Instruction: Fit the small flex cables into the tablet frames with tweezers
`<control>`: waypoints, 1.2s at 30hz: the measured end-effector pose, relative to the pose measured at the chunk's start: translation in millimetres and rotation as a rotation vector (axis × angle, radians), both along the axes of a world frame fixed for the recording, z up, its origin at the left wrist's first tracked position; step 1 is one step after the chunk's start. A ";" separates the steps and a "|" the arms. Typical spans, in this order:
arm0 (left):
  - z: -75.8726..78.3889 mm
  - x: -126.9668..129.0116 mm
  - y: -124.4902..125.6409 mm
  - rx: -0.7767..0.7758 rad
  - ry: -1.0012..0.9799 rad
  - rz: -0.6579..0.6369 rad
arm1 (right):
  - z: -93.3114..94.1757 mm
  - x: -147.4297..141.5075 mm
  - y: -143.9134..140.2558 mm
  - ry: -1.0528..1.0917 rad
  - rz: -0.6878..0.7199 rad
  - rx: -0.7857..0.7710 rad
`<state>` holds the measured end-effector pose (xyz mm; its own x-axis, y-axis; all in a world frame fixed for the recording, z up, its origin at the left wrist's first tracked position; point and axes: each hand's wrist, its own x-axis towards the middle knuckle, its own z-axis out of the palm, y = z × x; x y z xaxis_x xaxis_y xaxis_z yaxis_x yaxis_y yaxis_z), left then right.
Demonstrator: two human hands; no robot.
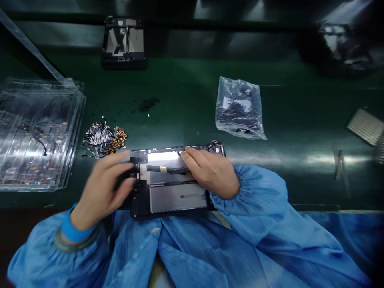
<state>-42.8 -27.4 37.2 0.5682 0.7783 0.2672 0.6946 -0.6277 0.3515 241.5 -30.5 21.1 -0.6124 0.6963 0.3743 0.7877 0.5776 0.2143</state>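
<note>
An electronics assembly workshop: a green anti-static tabletop [186, 104], blue dust-coat sleeves [258, 192], stacked clear parts trays [36, 132] at its left edge, a heap of small connectors [105, 138], bagged parts [239, 108].

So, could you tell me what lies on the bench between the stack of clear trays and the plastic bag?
In the head view, a heap of small cables lies between the clear trays and the plastic bag.

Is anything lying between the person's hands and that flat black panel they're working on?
Nothing visible does. The left hand grips the left edge of the flat black-framed panel, and the right hand rests directly on its top.
</note>
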 end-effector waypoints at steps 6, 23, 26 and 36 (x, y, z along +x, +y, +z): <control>-11.2 73.6 46.6 0.049 0.112 -0.436 | 0.8 -2.7 2.1 -0.009 0.012 -0.008; -17.7 78.2 54.4 0.122 0.185 -0.468 | 0.9 30.3 -12.3 0.042 0.019 -0.026; -17.6 78.5 54.5 0.124 0.191 -0.465 | -2.5 29.0 -11.0 0.047 0.002 -0.007; -17.3 79.6 52.7 0.091 0.194 -0.447 | -3.0 28.6 -10.5 0.021 -0.024 -0.025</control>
